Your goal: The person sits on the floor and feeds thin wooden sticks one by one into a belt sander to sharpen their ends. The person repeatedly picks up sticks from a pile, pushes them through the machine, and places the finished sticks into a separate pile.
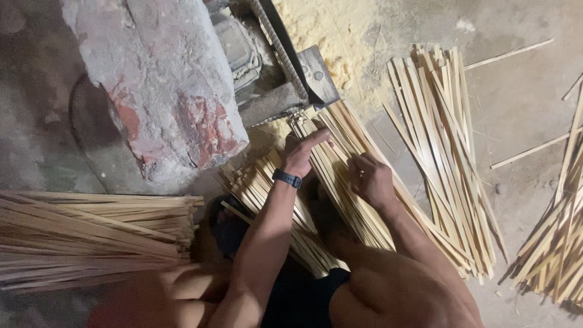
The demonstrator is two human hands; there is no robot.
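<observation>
Bamboo slats (340, 176), pale and thin, lie in a flat sheaf under both of your hands, just below the metal machine (285, 79), which is the landmark for everything else. Their long axis runs on a diagonal: the upper ends point up and left to the machine's rusty jaw plate, the lower ends trail down and right toward your knee. Your left hand (302, 152), with a dark wristband (286, 178), rests on the slat ends nearest the machine, forefinger stretched out along them and the other fingers curled; it presses rather than clasps. Your right hand (371, 179) sits a little lower right of it, fingers bent down onto the same sheaf, and you cannot tell whether it pinches any single slat. Right of the machine a second sheaf (440, 140) lies loose on the concrete floor (522, 103), running steeply up and down. Left and below the machine a thick bundle (91, 234) lies almost level. Sawdust (322, 30) is heaped above the machine, beside a chipped red-and-grey masonry block (158, 79)
</observation>
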